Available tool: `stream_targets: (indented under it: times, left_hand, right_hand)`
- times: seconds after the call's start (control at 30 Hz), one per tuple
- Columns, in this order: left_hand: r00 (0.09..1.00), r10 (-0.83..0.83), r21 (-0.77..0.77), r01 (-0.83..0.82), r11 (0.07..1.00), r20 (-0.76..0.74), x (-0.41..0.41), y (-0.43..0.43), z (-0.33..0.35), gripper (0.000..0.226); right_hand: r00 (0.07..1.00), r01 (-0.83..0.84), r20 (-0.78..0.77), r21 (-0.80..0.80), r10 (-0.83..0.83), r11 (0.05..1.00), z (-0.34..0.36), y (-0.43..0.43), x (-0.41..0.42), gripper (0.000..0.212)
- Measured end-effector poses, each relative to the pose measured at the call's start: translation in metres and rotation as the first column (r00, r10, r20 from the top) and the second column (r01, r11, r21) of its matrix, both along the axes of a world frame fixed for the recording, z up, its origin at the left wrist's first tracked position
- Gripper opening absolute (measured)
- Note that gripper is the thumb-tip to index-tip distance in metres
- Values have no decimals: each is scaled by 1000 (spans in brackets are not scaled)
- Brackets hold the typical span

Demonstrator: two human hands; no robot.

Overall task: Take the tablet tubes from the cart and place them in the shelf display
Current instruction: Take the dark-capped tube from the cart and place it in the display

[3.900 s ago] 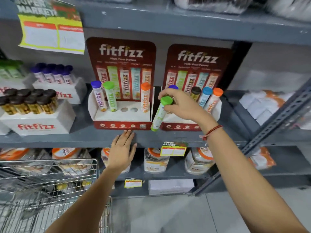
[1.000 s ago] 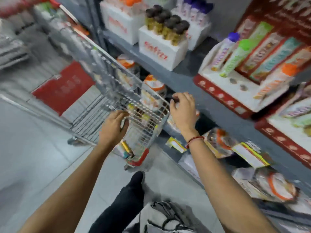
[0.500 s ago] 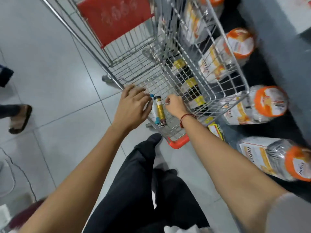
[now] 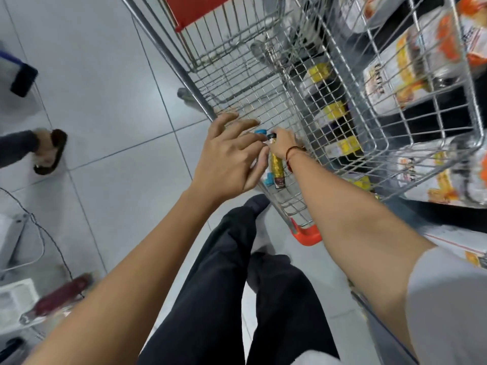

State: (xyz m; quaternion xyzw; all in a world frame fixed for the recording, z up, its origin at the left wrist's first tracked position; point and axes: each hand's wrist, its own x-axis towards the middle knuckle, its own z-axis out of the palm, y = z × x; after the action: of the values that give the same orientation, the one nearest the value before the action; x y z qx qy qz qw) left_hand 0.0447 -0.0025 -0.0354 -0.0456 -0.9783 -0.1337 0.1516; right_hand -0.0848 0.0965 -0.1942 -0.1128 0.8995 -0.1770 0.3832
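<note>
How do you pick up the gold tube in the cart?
Pinch the gold tube near its dark cap end, coming from above. It lies flat on the cart floor beside a blue tube, so its sides are crowded; the right hand is already there.

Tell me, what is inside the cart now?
In the cart lie two tubes: a gold one under the right hand and a blue-capped one, mostly covered by the left hand. More tubes cannot be seen.
</note>
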Motion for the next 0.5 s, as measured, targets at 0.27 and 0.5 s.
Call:
stream_targets:
  times: [0.27,0.5]
  left_hand:
    - [987,7,6,-8,1000,163,2,-1,10,37]
    - [944,16,-1,-16,1000,331,4,-1,23,42]
  right_hand:
    - [992,100,-78,-1,-100,995,33,20,1,34]
    - [960,143,-225,-120,-167,982,118,58,1,39]
